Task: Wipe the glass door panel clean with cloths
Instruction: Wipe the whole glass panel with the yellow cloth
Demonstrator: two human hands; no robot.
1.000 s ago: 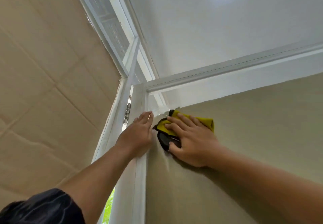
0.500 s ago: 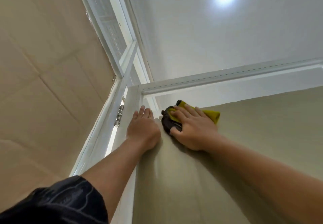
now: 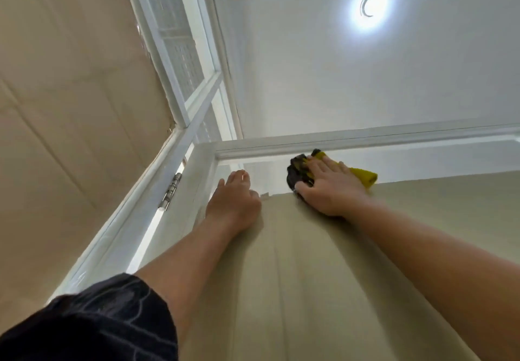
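My right hand (image 3: 329, 189), fingers slightly spread on the cloth (image 3: 364, 177), has slid toward 3 o'clock; my left hand (image 3: 233, 201) keeps fingers pressed together.

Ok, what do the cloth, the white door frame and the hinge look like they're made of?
Cloth: soft fabric, probably microfibre, yellow with a dark part; it bunches and folds.
Door frame: white, smooth, painted-looking; wood or metal, cannot tell.
Hinge: bare silvery metal, with a dull shine.

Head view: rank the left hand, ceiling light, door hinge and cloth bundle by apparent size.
Largest: left hand.
Next, roughly alike: cloth bundle, partly hidden under the right hand, and ceiling light, which is far off.
Smallest: door hinge.
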